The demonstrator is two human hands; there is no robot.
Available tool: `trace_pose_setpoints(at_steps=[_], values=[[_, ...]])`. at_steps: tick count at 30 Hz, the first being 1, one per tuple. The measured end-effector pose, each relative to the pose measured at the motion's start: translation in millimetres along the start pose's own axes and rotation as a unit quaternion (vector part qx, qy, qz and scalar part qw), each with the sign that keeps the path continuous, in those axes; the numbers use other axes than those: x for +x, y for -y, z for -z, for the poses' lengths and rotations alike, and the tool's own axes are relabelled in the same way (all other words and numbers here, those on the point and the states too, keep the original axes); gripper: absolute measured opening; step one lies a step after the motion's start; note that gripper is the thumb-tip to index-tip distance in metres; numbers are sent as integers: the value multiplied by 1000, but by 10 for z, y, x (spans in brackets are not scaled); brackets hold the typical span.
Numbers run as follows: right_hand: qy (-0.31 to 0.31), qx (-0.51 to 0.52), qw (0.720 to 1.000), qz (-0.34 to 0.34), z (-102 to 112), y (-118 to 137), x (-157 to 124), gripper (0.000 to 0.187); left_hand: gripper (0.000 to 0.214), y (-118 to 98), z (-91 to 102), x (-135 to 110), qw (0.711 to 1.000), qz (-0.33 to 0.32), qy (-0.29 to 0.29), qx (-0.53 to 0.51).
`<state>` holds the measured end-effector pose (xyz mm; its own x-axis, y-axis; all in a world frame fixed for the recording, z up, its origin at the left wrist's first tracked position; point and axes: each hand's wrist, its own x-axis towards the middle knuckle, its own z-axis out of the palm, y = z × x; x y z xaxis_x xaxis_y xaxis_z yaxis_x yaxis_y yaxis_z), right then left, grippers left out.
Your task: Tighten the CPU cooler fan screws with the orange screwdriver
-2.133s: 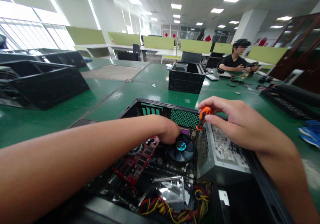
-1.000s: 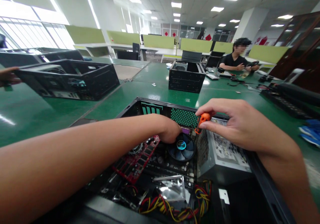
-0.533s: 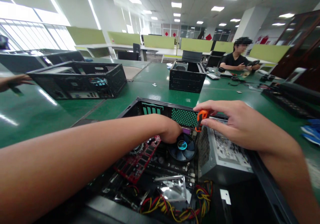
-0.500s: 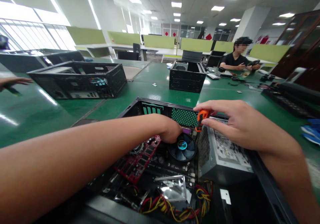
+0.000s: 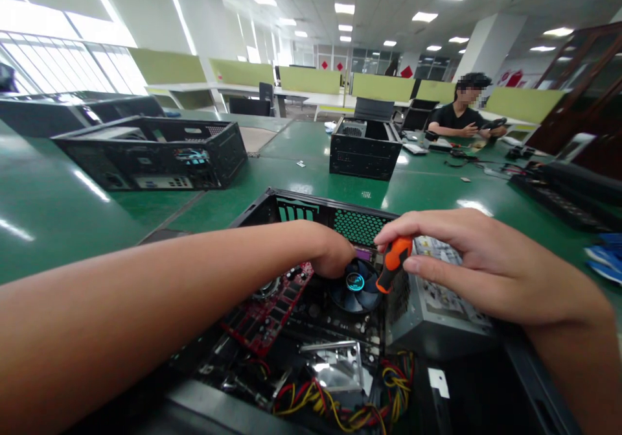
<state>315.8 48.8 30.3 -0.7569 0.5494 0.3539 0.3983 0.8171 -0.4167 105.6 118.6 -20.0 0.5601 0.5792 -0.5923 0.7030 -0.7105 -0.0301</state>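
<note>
An open black computer case [image 5: 311, 209] lies on the green table in front of me. My left hand [image 5: 333, 253] reaches down inside it and rests beside the round black cooler fan [image 5: 357, 287]; its fingers are hidden. My right hand [image 5: 479, 263] pinches the orange and black handle of a screwdriver [image 5: 392, 263] between thumb and fingers, above the fan and next to the grey power supply [image 5: 437, 305]. A red circuit card [image 5: 265, 308] lies to the left of the fan. Yellow, red and black wires [image 5: 335, 402] bunch at the case's near end.
Another open black case [image 5: 155, 153] stands at the left on the green table [image 5: 58, 214], and a third one [image 5: 364, 146] farther back. A person in black [image 5: 459, 120] sits at the far right. Black panels [image 5: 568, 192] and blue items [image 5: 602, 257] lie at the right.
My right hand has dropped lower with the screwdriver, now tilted over the fan. The case at the left was turned and slid inward by another person's hand, which has left view.
</note>
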Motion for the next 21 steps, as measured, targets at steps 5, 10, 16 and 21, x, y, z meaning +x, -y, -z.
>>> trace_pose_setpoints(at_steps=[5,10,16,21], values=[[-2,-6,1000,-1,3,-8,-3,25,55,-54,55,-44,999,-6,37,25],[-19,-18,1000,-3,-14,3,19,20,56,-15,16,8,1000,4,28,-1],[-34,-42,998,-18,-33,-9,12,21,63,43,-46,53,999,7,-4,-36],[3,6,1000,6,-11,26,-14,26,39,-1,9,34,999,-17,27,22]])
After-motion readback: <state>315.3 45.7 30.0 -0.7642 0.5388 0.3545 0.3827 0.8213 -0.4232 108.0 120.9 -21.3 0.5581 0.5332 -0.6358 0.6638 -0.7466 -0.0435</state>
